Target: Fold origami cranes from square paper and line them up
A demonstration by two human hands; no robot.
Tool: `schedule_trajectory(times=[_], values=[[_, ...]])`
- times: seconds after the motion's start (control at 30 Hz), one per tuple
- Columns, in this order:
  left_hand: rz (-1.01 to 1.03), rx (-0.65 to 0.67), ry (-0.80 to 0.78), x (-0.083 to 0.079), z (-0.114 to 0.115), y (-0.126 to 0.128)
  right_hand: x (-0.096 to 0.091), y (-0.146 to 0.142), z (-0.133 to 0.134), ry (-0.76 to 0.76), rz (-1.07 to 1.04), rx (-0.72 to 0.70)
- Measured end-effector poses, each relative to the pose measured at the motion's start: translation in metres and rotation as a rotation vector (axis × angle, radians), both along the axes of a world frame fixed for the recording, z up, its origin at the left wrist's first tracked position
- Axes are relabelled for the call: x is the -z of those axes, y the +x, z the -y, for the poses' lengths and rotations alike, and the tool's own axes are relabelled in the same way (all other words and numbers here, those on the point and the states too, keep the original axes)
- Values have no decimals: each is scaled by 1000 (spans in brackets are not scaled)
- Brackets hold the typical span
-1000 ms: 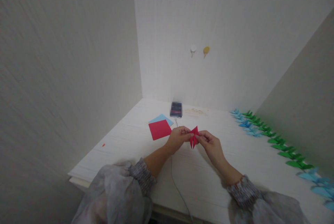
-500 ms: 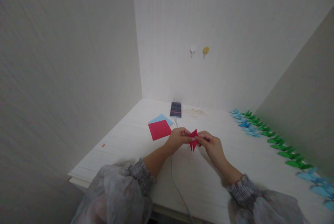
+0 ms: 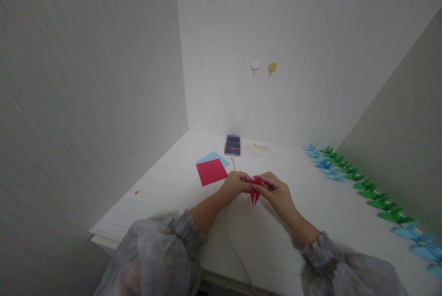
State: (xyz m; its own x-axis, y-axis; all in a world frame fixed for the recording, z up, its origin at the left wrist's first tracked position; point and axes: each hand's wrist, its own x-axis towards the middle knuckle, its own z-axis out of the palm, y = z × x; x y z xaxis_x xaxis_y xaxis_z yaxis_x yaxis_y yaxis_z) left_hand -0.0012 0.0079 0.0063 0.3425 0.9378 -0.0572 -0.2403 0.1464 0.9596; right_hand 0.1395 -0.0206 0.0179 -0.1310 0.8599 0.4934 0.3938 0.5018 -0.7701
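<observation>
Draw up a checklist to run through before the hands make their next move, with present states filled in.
1. Folded red paper held on both sides: ok; the left hand and right hand both pinch it.
2. Its two lower points in view: ok; a narrow gap parts them.
3. Creases under the fingertips lined up: cannot tell; the fingers cover them.
4. Flat red sheet clear of the left hand: cannot tell; its corner meets the hand's outline.
5. Cable fully in view: not ok; the left hand and wrist hide part.
6. Green folded pieces apart from the right hand: ok.
</observation>
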Motion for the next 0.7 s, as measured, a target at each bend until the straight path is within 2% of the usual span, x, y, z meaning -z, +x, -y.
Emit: schedule_trajectory(times=[0.23, 0.7], values=[[-58, 68, 52, 3, 1, -1, -2, -3, 2, 6, 23, -4], [-71, 128, -23, -4, 3, -2, -6, 0, 4, 24, 37, -38]])
